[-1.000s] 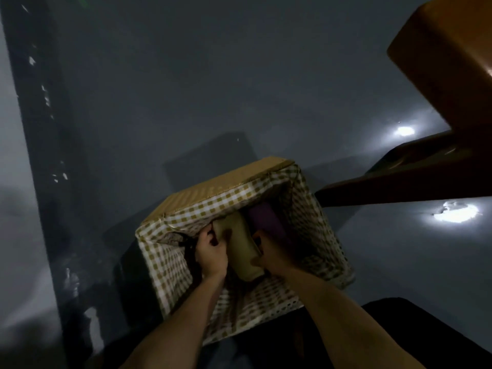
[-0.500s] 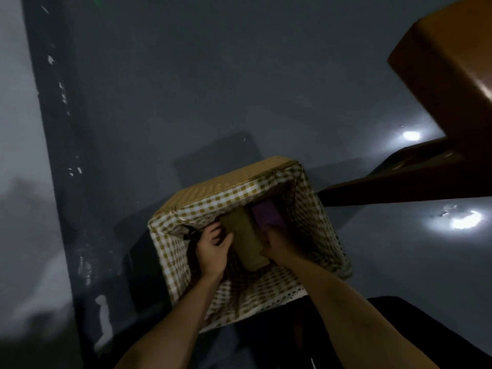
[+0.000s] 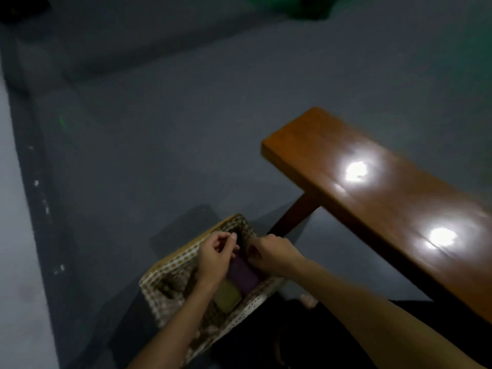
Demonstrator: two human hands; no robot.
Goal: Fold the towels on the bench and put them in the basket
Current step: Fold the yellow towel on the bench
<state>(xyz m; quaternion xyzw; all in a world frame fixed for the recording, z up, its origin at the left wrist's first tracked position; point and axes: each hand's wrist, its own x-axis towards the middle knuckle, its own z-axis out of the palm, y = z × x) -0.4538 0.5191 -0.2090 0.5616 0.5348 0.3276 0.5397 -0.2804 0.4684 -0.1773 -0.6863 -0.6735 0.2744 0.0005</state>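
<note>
Under both hands sits the basket (image 3: 170, 272), its checked liner folded over the rim, on the grey floor (image 3: 159, 129). The left hand (image 3: 214, 258) hovers above the basket's far half with fingers loosely curled and thumb raised; it appears to hold nothing, whereas half a second ago it was pressed against the side of the olive towel (image 3: 227, 298). The right hand (image 3: 269, 253) is just beside it, knuckles up, fingers bent downward toward the basket's far corner; whether they pinch anything there cannot be told through the blur. Earlier this hand rested lower, against the towels. Both hands have come up out of the basket, and the two folded towels are now left lying inside: the purple towel (image 3: 242, 275) below and between the wrists, the olive one touching it on the side nearer the person. The view has swung since the earlier picture, so the wooden bench (image 3: 386, 209), to the right of the right hand, now shows its whole top with two bright light reflections, and one leg stands just beyond the basket.
</note>
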